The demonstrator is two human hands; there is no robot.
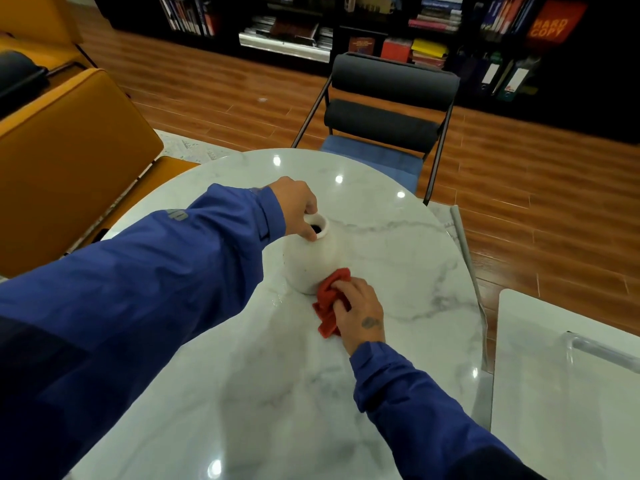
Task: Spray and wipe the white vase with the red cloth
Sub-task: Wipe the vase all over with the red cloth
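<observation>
A round white vase (311, 261) stands upright on the marble table (398, 258). My left hand (298, 209) grips its narrow neck at the rim, thumb at the dark opening. My right hand (360, 311) holds a crumpled red cloth (329, 303) and presses it against the lower right side of the vase, near its base. Part of the cloth hangs down onto the table top. No spray bottle is in view.
A black chair with a blue seat (388, 119) stands at the table's far side. An orange sofa (62, 161) is on the left. A second white table (568, 375) sits close on the right. Dark bookshelves (433, 26) line the back wall.
</observation>
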